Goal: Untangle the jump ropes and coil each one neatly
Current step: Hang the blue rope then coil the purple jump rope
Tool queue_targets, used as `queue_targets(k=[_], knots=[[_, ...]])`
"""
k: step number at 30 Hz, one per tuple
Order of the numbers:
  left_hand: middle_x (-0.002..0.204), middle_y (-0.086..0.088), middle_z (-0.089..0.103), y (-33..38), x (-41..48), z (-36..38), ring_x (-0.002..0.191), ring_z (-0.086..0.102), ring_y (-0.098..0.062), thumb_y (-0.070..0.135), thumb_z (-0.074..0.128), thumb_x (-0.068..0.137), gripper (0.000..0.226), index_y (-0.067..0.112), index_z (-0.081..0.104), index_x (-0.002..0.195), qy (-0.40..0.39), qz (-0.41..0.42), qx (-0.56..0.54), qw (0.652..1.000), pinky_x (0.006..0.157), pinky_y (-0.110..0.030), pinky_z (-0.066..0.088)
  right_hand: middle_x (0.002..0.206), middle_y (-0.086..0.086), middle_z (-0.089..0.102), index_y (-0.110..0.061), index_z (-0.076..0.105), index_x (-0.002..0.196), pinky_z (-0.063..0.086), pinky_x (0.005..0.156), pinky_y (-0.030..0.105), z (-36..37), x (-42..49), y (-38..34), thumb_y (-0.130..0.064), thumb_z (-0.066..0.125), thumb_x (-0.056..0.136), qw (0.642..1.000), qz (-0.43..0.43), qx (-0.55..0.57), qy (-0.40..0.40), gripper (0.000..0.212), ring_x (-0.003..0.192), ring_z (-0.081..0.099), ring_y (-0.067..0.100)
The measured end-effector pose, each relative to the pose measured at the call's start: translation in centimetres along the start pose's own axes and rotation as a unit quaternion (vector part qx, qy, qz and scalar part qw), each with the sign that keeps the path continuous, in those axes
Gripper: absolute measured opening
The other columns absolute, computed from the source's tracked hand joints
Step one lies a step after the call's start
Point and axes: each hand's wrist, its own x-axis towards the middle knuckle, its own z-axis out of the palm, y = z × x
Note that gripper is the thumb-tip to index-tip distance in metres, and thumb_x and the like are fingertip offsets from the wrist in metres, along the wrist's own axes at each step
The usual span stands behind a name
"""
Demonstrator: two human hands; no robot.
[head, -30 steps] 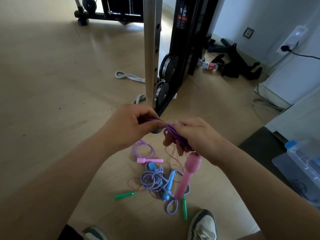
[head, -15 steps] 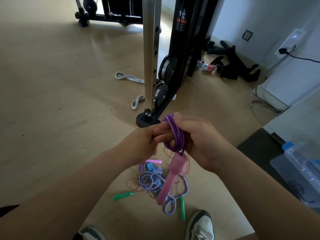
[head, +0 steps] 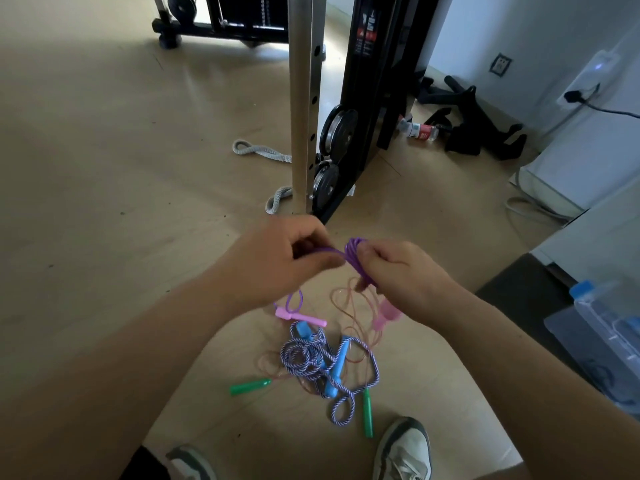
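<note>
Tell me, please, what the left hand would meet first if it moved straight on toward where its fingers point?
Most likely the purple rope coil held in the right hand, though depth is hard to judge from one view.

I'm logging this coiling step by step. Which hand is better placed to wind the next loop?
Probably the left hand: it pinches the free purple rope, while the right hand is occupied holding the coil.
</note>
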Motion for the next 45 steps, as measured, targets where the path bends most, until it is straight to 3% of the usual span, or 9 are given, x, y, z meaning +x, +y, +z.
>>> queue_targets(k=[6, 13, 20, 23, 28, 31, 35, 40, 45], knots=[[0.077, 0.021, 0.071, -2.9, 1.0, -1.5, 0.069, 0.063, 0.005, 0.025, 0.073, 0.094, 0.007, 0.025, 0.08, 0.096, 0.046, 0.0, 0.025, 0.999, 0.065, -0.009, 0.044, 0.1, 0.021, 0.076, 0.002, 0.072, 0.105, 0.046, 0.075, 0.041, 0.8, -0.2, -1.0, -0.033, 0.043, 0.107, 0.963, 0.008, 0.246, -0.109, 0.045, 0.075, 0.066, 0.031], [0.08, 0.002, 0.074, -3.7, -0.1, 3.3, 0.059, 0.066, -0.009, 0.04, 0.04, 0.109, 0.029, 0.029, 0.063, 0.122, -0.176, -0.131, 0.075, 0.973, 0.07, -0.033, 0.058, 0.112, 0.025, 0.074, 0.007, 0.068, 0.112, 0.052, 0.092, 0.045, 1.1, -0.2, -1.3, -0.03, 0.037, 0.109, 0.866, 0.053, 0.494, -0.067, 0.048, 0.102, 0.068, 0.04], [0.076, -0.003, 0.076, 0.1, -1.0, 4.8, 0.059, 0.07, -0.009, 0.017, 0.058, 0.099, 0.015, 0.014, 0.065, 0.112, -0.283, -0.105, 0.002, 0.953, 0.06, -0.022, 0.058, 0.084, 0.003, 0.075, -0.014, 0.062, 0.086, 0.054, 0.074, 0.037, 1.4, 0.3, -0.4, -0.037, 0.04, 0.108, 0.991, 0.01, 0.072, 0.116, 0.039, 0.078, 0.069, 0.022], [0.071, -0.004, 0.075, 0.6, -0.6, 3.0, 0.064, 0.074, -0.019, 0.015, 0.064, 0.098, 0.007, 0.015, 0.07, 0.094, -0.204, -0.086, -0.041, 0.974, 0.064, -0.032, 0.063, 0.074, 0.007, 0.062, -0.011, 0.055, 0.087, 0.047, 0.067, 0.04, 1.2, 0.5, 0.6, -0.034, 0.041, 0.108, 0.988, -0.026, -0.108, 0.107, 0.035, 0.073, 0.059, 0.03], [0.066, 0.006, 0.071, -0.7, 0.5, 0.7, 0.057, 0.062, 0.001, 0.023, 0.084, 0.083, 0.01, 0.019, 0.075, 0.085, 0.014, -0.034, -0.048, 0.998, 0.055, -0.013, 0.047, 0.076, 0.008, 0.073, -0.011, 0.064, 0.081, 0.052, 0.072, 0.038, 0.7, 0.4, 0.0, -0.038, 0.042, 0.105, 0.995, 0.008, -0.094, 0.042, 0.043, 0.075, 0.065, 0.027], [0.069, 0.005, 0.072, -1.6, 0.9, 0.1, 0.059, 0.061, 0.003, 0.028, 0.089, 0.076, 0.017, 0.018, 0.077, 0.083, 0.059, -0.016, -0.055, 0.997, 0.057, -0.013, 0.047, 0.076, 0.014, 0.076, -0.001, 0.072, 0.088, 0.051, 0.063, 0.034, 0.5, 0.2, -0.9, -0.029, 0.045, 0.106, 0.994, 0.057, 0.076, -0.053, 0.043, 0.063, 0.067, 0.025], [0.084, -0.001, 0.073, -2.8, 1.0, 0.3, 0.071, 0.062, 0.002, 0.017, 0.063, 0.101, 0.019, 0.022, 0.077, 0.112, -0.03, -0.024, -0.061, 0.997, 0.066, -0.018, 0.051, 0.096, 0.031, 0.074, 0.015, 0.068, 0.105, 0.051, 0.059, 0.033, 0.0, -0.5, -1.8, -0.026, 0.036, 0.108, 0.922, 0.087, 0.364, -0.097, 0.052, 0.061, 0.061, 0.031], [0.081, -0.005, 0.07, -3.5, 0.7, 1.7, 0.064, 0.065, -0.017, 0.022, 0.04, 0.11, 0.03, 0.029, 0.067, 0.12, -0.113, -0.094, -0.033, 0.989, 0.068, -0.028, 0.058, 0.115, 0.041, 0.064, 0.022, 0.061, 0.113, 0.052, 0.058, 0.029, -0.3, -0.9, -2.1, -0.03, 0.036, 0.106, 0.862, 0.108, 0.474, -0.142, 0.058, 0.062, 0.059, 0.027], [0.091, -0.008, 0.075, -2.8, -0.4, 3.5, 0.076, 0.073, -0.026, 0.023, 0.035, 0.11, 0.024, 0.021, 0.057, 0.119, -0.217, -0.133, 0.031, 0.967, 0.084, -0.045, 0.06, 0.12, 0.031, 0.069, 0.014, 0.061, 0.121, 0.055, 0.094, 0.042, -0.3, -0.6, -2.0, -0.025, 0.036, 0.107, 0.805, 0.067, 0.581, -0.101, 0.048, 0.099, 0.073, 0.035]])
